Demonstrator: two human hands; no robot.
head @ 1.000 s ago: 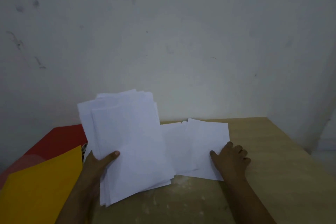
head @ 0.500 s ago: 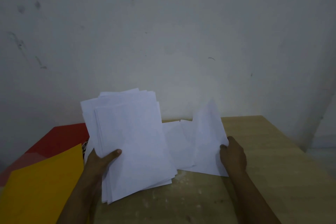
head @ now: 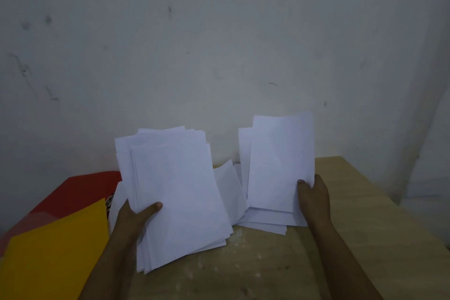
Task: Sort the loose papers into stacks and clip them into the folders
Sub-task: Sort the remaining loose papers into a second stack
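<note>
white paper fills both hands: the left hand [head: 136,217] grips a thick stack [head: 175,192], the right hand [head: 314,197] pinches a few sheets [head: 280,163], long edges pointing to 12 o'clock; folders [head: 48,248] wait at 9 o'clock, nearer the left, on the table [head: 353,238].

I see bare table [head: 345,246] at four o'clock, folders [head: 56,246] blocking eight o'clock, and the wall [head: 219,44] closing off twelve.

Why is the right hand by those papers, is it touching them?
Touching. In the head view the right hand grips the raised sheets at their lower right edge, its thumb lying on the front sheet.
</note>
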